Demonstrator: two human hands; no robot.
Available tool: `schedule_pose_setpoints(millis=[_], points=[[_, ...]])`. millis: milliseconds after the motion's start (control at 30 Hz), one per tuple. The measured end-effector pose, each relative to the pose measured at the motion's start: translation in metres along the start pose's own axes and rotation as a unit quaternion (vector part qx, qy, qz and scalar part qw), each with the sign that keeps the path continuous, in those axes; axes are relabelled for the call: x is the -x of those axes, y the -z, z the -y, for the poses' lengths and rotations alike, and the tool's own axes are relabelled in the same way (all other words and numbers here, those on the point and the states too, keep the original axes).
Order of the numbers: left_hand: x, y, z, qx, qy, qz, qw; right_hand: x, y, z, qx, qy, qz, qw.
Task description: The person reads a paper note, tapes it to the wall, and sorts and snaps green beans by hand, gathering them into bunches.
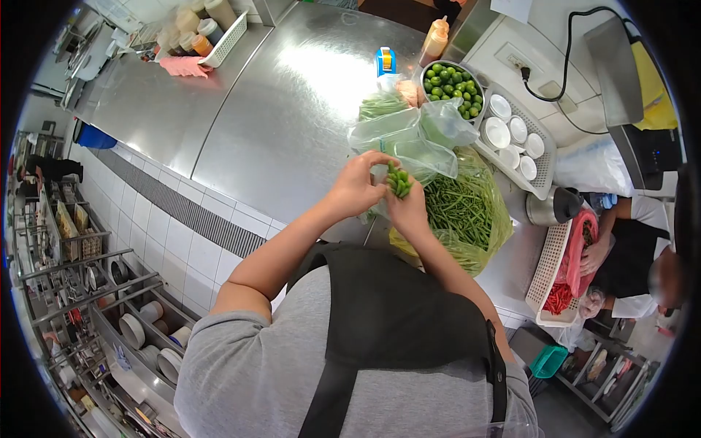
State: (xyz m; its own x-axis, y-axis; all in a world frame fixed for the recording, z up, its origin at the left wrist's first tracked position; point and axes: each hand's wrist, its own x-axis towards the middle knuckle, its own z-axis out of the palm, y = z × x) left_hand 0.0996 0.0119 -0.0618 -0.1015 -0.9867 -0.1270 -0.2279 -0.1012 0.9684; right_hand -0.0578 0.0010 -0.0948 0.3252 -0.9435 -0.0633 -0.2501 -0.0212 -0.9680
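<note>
A small bunch of cut green beans (399, 181) stands in my right hand (410, 212), whose fingers wrap round it. My left hand (358, 188) is on the left side of the bunch, its fingers curled toward the bean ends; what its fingertips hold, if anything, is too small to tell. Just right of my hands lies a large yellowish plastic bag (504, 212) full of cut green beans (456, 212). Beyond my hands, a clear plastic bag (387, 139) rests on the steel counter (270, 124), with long green beans (381, 106) behind it.
A bowl of limes (451, 84), a tray of white cups (544, 164), a metal jug (548, 206) and a blue tape dispenser (385, 61) stand around. At right, a co-worker's hands (595, 255) are at a basket (544, 270) with red chillies (558, 298).
</note>
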Motion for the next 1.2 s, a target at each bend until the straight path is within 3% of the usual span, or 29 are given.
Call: schedule_pose_setpoints(millis=[67,100,267,333,433,567,600,633,667,767,833,900,1033,1100,1200], points=[[0.005,-0.01,-0.003,-0.045,-0.043,-0.029,0.998,-0.006,0.005,0.011,0.092,-0.102,0.117,0.984],[0.007,-0.016,-0.008,-0.09,-0.088,-0.056,0.99,-0.007,0.004,0.009,0.091,-0.101,0.115,0.984],[0.012,-0.03,-0.022,-0.099,-0.068,-0.038,0.992,-0.01,0.013,0.003,0.134,-0.069,0.168,0.974],[0.018,-0.038,-0.017,-0.113,-0.131,-0.035,0.984,-0.013,0.016,0.002,0.168,-0.048,0.219,0.96],[0.024,-0.048,-0.017,-0.102,-0.123,-0.01,0.987,-0.019,0.018,0.002,0.218,-0.015,0.298,0.929],[0.023,-0.038,-0.021,-0.074,-0.142,-0.062,0.985,-0.033,0.021,0.004,0.282,0.03,0.397,0.873],[0.022,-0.032,-0.024,-0.075,-0.142,-0.061,0.985,-0.036,0.022,0.005,0.297,0.04,0.419,0.857],[0.021,-0.025,-0.028,-0.037,-0.083,-0.053,0.994,-0.038,0.023,0.005,0.311,0.049,0.439,0.842],[0.02,-0.019,-0.032,0.001,-0.025,-0.044,0.999,-0.045,0.023,0.018,0.29,-0.036,0.472,0.832],[0.015,-0.006,-0.033,-0.019,-0.02,-0.058,0.998,-0.046,0.029,0.07,0.336,-0.092,0.421,0.837],[0.014,-0.005,-0.022,-0.037,-0.05,-0.072,0.995,-0.032,0.032,0.082,0.348,-0.069,0.385,0.852],[0.018,0.0,-0.024,-0.026,-0.036,-0.08,0.996,-0.013,0.038,0.077,0.351,0.057,0.223,0.907],[0.026,0.009,-0.015,-0.006,-0.041,-0.066,0.997,0.01,0.051,0.082,0.409,0.056,0.273,0.869],[0.028,0.009,-0.008,0.024,-0.055,-0.058,0.996,0.02,0.052,0.08,0.294,0.058,0.241,0.923],[0.028,0.011,-0.013,0.09,-0.017,-0.049,0.995,0.016,0.058,0.068,0.304,0.095,0.219,0.922]])
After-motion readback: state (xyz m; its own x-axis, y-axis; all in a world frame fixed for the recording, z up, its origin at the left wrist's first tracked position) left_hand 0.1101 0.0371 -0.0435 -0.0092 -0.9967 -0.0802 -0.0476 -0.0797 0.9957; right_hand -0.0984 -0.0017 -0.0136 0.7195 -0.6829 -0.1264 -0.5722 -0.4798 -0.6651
